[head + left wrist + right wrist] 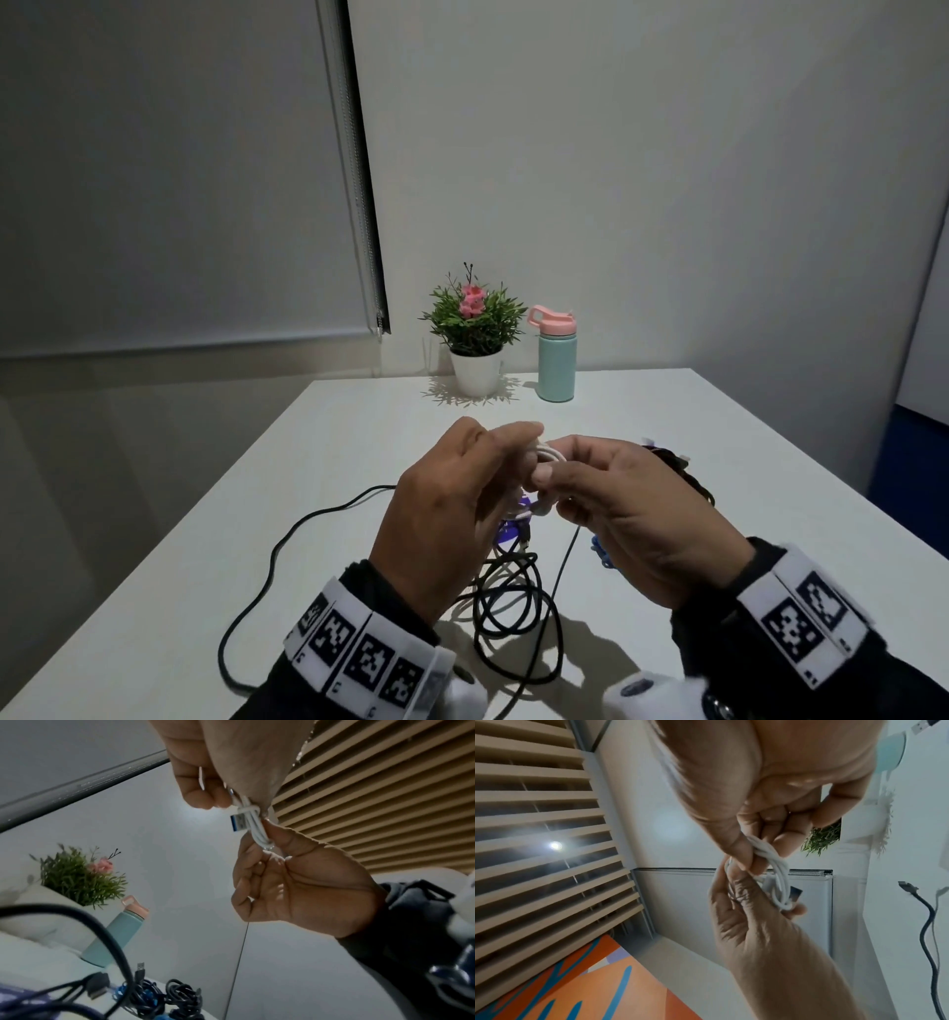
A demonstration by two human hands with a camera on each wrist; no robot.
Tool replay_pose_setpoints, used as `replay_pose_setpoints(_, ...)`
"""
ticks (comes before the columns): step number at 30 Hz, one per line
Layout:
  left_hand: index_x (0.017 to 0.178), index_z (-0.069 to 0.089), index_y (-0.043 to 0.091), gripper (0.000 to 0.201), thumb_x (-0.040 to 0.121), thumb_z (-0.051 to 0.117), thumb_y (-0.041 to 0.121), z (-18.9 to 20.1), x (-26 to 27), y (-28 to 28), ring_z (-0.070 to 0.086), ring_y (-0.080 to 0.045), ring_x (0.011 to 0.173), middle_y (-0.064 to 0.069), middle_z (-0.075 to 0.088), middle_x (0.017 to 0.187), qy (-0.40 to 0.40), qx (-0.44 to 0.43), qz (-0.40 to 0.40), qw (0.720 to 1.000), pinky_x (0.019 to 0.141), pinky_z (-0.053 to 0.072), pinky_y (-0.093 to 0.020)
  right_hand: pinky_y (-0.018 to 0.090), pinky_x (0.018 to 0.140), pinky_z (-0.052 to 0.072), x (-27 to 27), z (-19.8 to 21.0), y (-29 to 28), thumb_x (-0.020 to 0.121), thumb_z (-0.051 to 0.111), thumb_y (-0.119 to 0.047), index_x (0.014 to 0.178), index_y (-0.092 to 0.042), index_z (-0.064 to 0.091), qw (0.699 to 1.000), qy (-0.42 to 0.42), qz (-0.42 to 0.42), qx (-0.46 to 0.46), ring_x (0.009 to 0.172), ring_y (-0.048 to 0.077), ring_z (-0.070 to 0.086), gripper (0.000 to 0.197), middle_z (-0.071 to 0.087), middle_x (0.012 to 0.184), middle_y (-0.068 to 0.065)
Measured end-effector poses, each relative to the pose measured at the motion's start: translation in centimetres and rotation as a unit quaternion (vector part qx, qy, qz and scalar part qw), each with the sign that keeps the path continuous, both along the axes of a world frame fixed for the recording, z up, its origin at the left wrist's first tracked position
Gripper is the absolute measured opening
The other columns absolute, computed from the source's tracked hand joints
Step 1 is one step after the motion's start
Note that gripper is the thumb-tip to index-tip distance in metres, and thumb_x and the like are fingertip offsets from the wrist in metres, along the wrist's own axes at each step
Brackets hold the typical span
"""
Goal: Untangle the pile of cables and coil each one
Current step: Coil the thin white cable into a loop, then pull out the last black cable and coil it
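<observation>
A small white cable (548, 455), wound into a tight coil with a blue-tongued USB plug (237, 822) sticking out, hangs above the table between both hands. My left hand (513, 447) pinches the coil's upper end, and in the left wrist view its fingers (203, 797) curl over the strands. From the other side my right hand (554, 478) grips the coil (779, 876) with thumb and curled fingers. Below the hands a loose tangle of black cables (513, 611) lies on the white table (359, 421), one strand trailing left.
A potted plant (475, 329) and a teal bottle with a pink lid (555, 360) stand at the table's far edge. A dark braided bundle (685, 470) lies behind my right hand, with purple (511, 532) and blue (601, 552) pieces under the hands. Several coiled cables (164, 998) lie on the table.
</observation>
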State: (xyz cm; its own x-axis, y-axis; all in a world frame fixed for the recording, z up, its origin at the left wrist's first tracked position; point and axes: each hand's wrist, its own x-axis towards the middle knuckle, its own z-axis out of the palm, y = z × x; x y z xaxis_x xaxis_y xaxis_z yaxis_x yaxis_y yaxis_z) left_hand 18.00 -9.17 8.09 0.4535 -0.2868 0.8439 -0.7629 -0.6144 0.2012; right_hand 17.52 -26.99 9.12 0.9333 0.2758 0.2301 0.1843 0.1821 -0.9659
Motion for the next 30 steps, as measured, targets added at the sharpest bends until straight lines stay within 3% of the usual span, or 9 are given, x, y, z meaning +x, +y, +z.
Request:
replay_pose_setpoints(3, 0.121, 0.068, 0.027, 0.032, 0.097, 0.056, 0.045, 0.2, 0.0, 0.0, 0.069, -0.004, 0.085, 0.008, 0.072, 0.094, 0.1, -0.107, -0.051, 0.988, 0.072, 0.053, -0.016, 0.03, 0.074, 0.039, -0.1, -0.2, 0.4, 0.084, 0.066, -0.015, 0.081, -0.014, 0.071, 0.998, 0.032, 0.009, 0.054, 0.07, 0.013, 0.056, 0.006, 0.064, 0.076, 0.006)
replay_pose_setpoints(7, 0.097, 0.076, 0.025, 0.018, 0.089, 0.07, 0.04, 0.7, -0.1, -0.1, 0.072, -0.006, 0.068, 0.003, 0.077, 0.083, 0.21, -0.251, -0.137, 0.935, 0.06, 0.054, -0.015, 0.035, 0.079, 0.036, -0.4, -0.5, 0.8, 0.089, 0.06, -0.02, 0.097, -0.008, 0.063, 0.986, 0.08, 0.08, 0.119, 0.061, 0.003, 0.058, 0.015, 0.063, 0.079, -0.002)
replay_pose_setpoints(12, 0.082, 0.079, 0.013, 0.027, 0.068, 0.083, 0.036, 1.3, 0.2, -0.1, 0.07, -0.016, 0.067, -0.01, 0.077, 0.081, 0.314, -0.363, -0.195, 0.855, 0.062, 0.056, -0.024, 0.042, 0.091, 0.034, -0.5, -0.3, 0.7, 0.087, 0.055, -0.021, 0.128, 0.005, 0.055, 0.982, 0.104, 0.106, 0.117, 0.101, 0.023, 0.058, 0.048, 0.064, 0.104, 0.013)
replay_pose_setpoints(16, 0.085, 0.072, 0.001, 0.039, 0.063, 0.084, 0.03, 1.6, 0.4, 0.0, 0.057, -0.016, 0.051, -0.006, 0.059, 0.063, 0.429, -0.432, -0.251, 0.753, 0.053, 0.054, -0.026, 0.043, 0.09, 0.03, -0.4, -0.1, 0.4, 0.082, 0.057, -0.019, 0.117, -0.001, 0.058, 0.985, 0.09, 0.121, 0.084, 0.102, 0.029, 0.044, 0.039, 0.053, 0.111, 0.018)
replay_pose_setpoints(19, 0.097, 0.074, 0.005, 0.026, 0.08, 0.073, 0.024, 1.8, 0.2, 0.2, 0.053, -0.009, 0.049, 0.001, 0.053, 0.061, 0.491, -0.47, -0.336, 0.652, 0.052, 0.053, -0.022, 0.041, 0.086, 0.031, -0.3, -0.1, 0.4, 0.079, 0.056, -0.019, 0.091, -0.01, 0.063, 0.991, 0.078, 0.106, 0.036, 0.096, 0.027, 0.041, 0.017, 0.059, 0.097, 0.012)
replay_pose_setpoints(21, 0.099, 0.079, 0.01, 0.023, 0.088, 0.063, 0.023, 1.8, 0.0, 0.3, 0.049, -0.007, 0.047, 0.003, 0.051, 0.062, 0.506, -0.469, -0.384, 0.614, 0.056, 0.053, -0.021, 0.036, 0.08, 0.034, 0.0, -0.1, 0.1, 0.077, 0.058, -0.018, 0.092, -0.011, 0.064, 0.994, 0.063, 0.088, 0.008, 0.089, 0.025, 0.046, 0.017, 0.062, 0.092, 0.009)
replay_pose_setpoints(24, 0.1, 0.079, 0.014, 0.024, 0.09, 0.059, 0.024, 1.6, 0.1, 0.1, 0.043, -0.006, 0.044, 0.003, 0.046, 0.061, 0.492, -0.44, -0.384, 0.646, 0.055, 0.05, -0.018, 0.027, 0.073, 0.045, 0.4, -0.1, -0.5, 0.08, 0.067, -0.021, 0.098, -0.013, 0.065, 0.997, 0.029, 0.076, 0.012, 0.075, 0.014, 0.058, 0.02, 0.065, 0.082, 0.004)
replay_pose_setpoints(27, 0.104, 0.076, 0.015, 0.022, 0.091, 0.06, 0.024, 1.1, 0.3, -0.2, 0.05, -0.01, 0.051, 0.0, 0.048, 0.064, 0.462, -0.386, -0.331, 0.726, 0.051, 0.048, -0.02, 0.02, 0.067, 0.049, 0.4, -0.1, -0.8, 0.088, 0.07, -0.027, 0.096, -0.01, 0.063, 0.997, -0.018, 0.072, -0.021, 0.069, 0.011, 0.06, 0.021, 0.066, 0.078, 0.003)
replay_pose_setpoints(30, 0.108, 0.072, 0.013, 0.022, 0.094, 0.059, 0.025, 0.2, 0.5, 0.2, 0.06, -0.014, 0.065, -0.002, 0.061, 0.073, 0.433, -0.33, -0.249, 0.801, 0.062, 0.052, -0.023, 0.025, 0.067, 0.045, 0.6, 0.0, -1.1, 0.093, 0.062, -0.029, 0.086, -0.01, 0.063, 0.989, -0.059, 0.033, -0.131, 0.067, 0.012, 0.055, 0.02, 0.064, 0.073, 0.0)
